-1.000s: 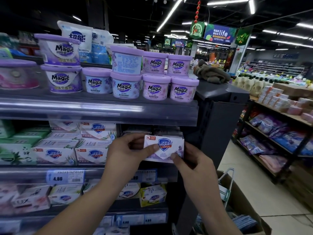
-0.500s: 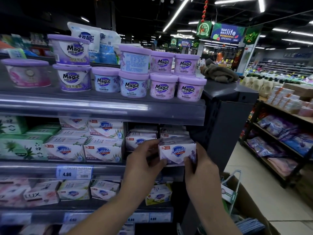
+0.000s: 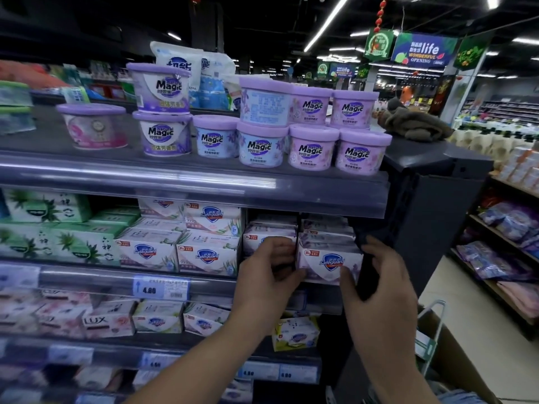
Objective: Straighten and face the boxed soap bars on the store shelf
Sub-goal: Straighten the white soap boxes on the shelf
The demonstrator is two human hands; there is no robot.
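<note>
Lavender Safeguard soap box (image 3: 329, 263) at the right end of the middle shelf (image 3: 116, 279), at its front edge, logo face outward, just beside a matching stack (image 3: 268, 230) on the left. Grasped at both ends: left grip (image 3: 268, 275) curled at the left end, thumb at the lower left corner; right grip (image 3: 379, 284) with thumb on the front face, fingers round the right end. Directly above, purple-lidded Magic tubs (image 3: 310, 148) along the upper shelf (image 3: 204, 182).

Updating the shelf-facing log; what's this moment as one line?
step: facing box | right hand: grips front Safeguard box | left hand: fingers on neighbouring box | place: middle shelf, right end
</note>
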